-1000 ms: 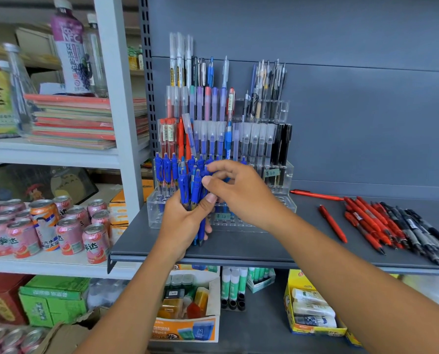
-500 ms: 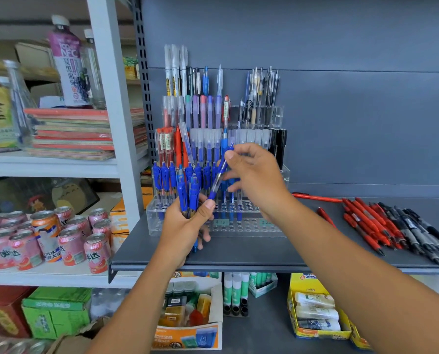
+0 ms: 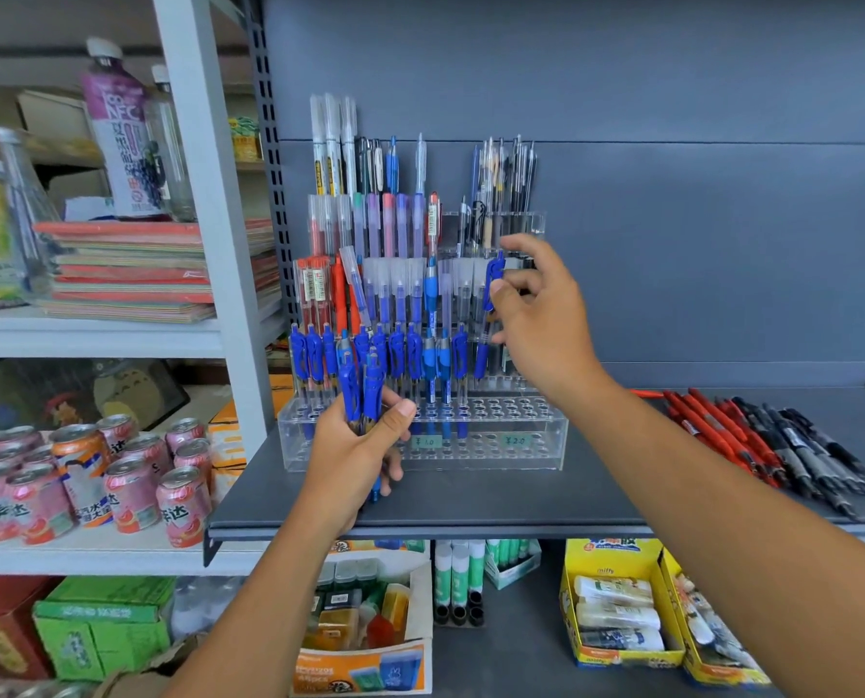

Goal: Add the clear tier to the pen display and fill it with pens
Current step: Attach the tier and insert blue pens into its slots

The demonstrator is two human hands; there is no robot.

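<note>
While the left hand [image 3: 354,445] is raised before the left end of the clear tier [image 3: 521,448], its fingers and thumb wrapped tight round a bundle of blue pens [image 3: 362,390] held upright, the right hand [image 3: 541,314] is lifted higher and further right. Its thumb and forefinger pinch a single blue pen [image 3: 490,294] near the clip, and the other fingers are loosely curled and spread behind. That pen hangs almost upright, tip down, just beside the last of the standing blue pens [image 3: 395,350], whose row fills the left part of the tier's back. The tier sits on the grey shelf [image 3: 470,501], touching the foot of the stepped pen display [image 3: 420,234], and its front wall stands back from the shelf's front edge. Holes across the tier's right half and front rows are open, so the right hand has room below it. Both forearms reach in from below, well apart. Further right on the shelf lie loose red pens [image 3: 712,425] and black pens [image 3: 818,460], well apart from the tier.
</note>
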